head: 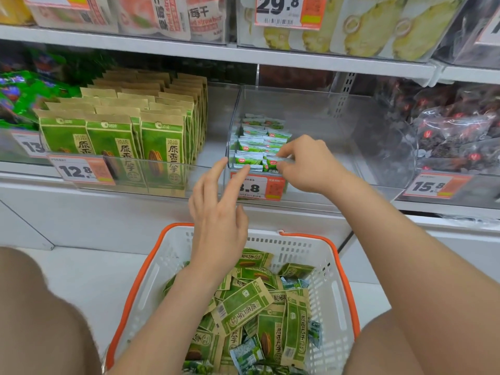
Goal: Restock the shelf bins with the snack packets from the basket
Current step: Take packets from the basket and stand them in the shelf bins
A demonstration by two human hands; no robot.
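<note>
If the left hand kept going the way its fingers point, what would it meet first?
Probably the front row of small green packets in the clear bin. The left hand might catch the bin's front wall first; depth is unclear.

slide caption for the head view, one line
Right hand holds a small green packet in the clear bin above the basket.

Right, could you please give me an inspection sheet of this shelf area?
Surface: white shelf, carrying clear bins.
Job's things: basket holds loose green packets; middle bin partly filled with small packets; left bin full of tall packets.
Clutter: nothing seen.
Grippers: right hand pinches a small packet at the middle bin's front; left hand open beside it.
Cables: nothing seen.
Surroundings: price tags, dark packets to the right.
</note>
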